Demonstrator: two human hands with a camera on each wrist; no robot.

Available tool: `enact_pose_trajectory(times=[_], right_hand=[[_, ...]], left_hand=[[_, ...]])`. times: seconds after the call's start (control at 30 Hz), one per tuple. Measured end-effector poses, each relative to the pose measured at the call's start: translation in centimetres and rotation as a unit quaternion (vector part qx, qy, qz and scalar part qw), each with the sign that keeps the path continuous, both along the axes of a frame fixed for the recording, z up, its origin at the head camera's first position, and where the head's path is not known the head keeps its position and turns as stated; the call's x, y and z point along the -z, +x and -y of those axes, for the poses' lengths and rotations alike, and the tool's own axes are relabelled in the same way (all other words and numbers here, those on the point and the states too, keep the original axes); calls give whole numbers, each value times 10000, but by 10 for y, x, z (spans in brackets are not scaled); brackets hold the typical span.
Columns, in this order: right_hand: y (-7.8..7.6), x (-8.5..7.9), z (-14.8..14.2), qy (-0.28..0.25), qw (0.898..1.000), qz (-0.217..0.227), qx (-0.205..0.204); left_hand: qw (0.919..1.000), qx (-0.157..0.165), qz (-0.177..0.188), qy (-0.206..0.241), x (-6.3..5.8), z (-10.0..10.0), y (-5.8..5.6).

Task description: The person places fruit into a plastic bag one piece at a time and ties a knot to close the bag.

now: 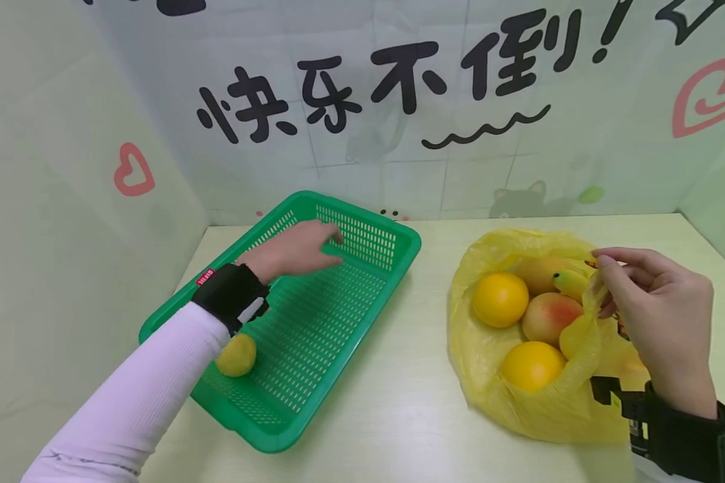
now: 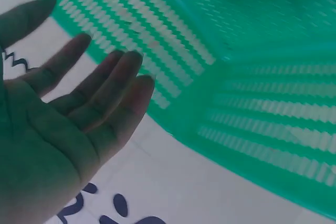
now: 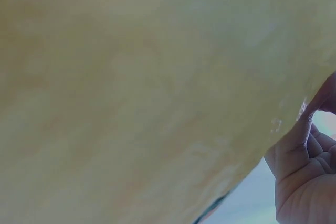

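My left hand (image 1: 296,249) is over the far part of a green plastic basket (image 1: 362,329), its fingers loosely spread and holding nothing. In the left wrist view the open palm (image 2: 58,124) shows beside the slotted basket wall (image 2: 131,30). A yellow round fruit (image 1: 237,355) lies in the basket's near left part, partly behind my sleeve. My right hand (image 1: 664,308) pinches the rim of a yellow plastic bag (image 1: 471,376) between thumb and forefinger. Inside the bag are oranges (image 1: 533,365), a peach (image 1: 551,318), a mango-like fruit (image 1: 538,274) and a banana tip (image 1: 570,283). Bag film fills most of the right wrist view.
The basket and bag stand apart on a pale table (image 1: 393,402). Behind is a printed wall sheet (image 1: 387,181) with black characters and hearts. Side panels (image 1: 36,255) close in the left and right.
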State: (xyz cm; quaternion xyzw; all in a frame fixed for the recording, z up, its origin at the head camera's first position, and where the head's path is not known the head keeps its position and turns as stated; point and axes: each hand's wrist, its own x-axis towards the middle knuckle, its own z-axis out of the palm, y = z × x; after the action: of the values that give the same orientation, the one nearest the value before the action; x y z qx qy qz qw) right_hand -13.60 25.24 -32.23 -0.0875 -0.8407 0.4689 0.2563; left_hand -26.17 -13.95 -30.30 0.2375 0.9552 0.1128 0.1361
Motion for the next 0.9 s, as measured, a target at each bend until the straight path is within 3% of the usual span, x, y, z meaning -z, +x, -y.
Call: enact_pose_trajectory(times=[0.23, 0.37, 0.6, 0.8, 0.9], right_hand=[[-1, 0, 0, -1, 10000, 41, -23], [-1, 0, 0, -28, 10000, 31, -54], [-1, 0, 0, -4, 10000, 26, -17], [-2, 0, -1, 32, 10000, 23, -66], [-2, 0, -1, 63, 10000, 19, -70]], left_hand=[[9968, 1, 377, -709, 13, 32, 11], [9911, -218, 927, -935, 15, 42, 18], [9630, -820, 2023, -1583, 21, 51, 27], [9403, -1160, 2570, -1906, 29, 56, 33], [9330, -1251, 2768, -1930, 32, 59, 34]])
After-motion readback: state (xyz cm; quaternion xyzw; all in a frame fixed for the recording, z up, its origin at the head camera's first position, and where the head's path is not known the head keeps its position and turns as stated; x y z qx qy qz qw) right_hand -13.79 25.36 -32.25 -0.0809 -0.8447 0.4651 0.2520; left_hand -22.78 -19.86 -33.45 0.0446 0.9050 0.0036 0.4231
